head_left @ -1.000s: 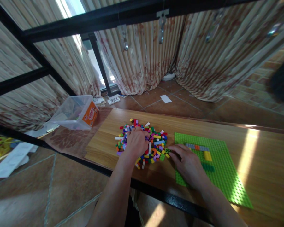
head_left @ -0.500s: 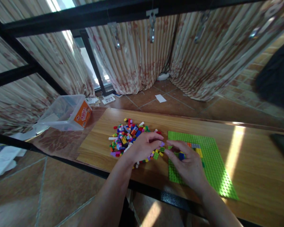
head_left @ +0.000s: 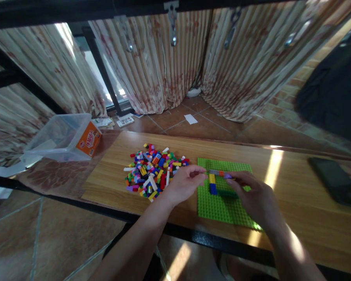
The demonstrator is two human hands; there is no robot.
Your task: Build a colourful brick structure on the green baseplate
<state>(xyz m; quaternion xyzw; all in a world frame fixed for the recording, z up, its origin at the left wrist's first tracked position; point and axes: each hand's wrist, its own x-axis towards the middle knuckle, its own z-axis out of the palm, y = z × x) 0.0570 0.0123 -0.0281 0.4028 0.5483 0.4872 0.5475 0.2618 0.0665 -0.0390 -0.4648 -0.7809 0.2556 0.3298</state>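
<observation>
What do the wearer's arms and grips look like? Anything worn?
Left grip and right grip are bare human hands, ungloved. Left forearm and right forearm are bare and tapered; no sleeves, watch, cables or markings show. Blur hides whether small rings are worn.

The hands (head_left: pixel 183 184) and both forearms (head_left: pixel 144 234) are bare.

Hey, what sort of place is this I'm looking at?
Probably a room in a home, though I can't be certain. Long patterned curtains, a tiled floor and a pile of toy bricks on a wooden tabletop point that way.
</observation>
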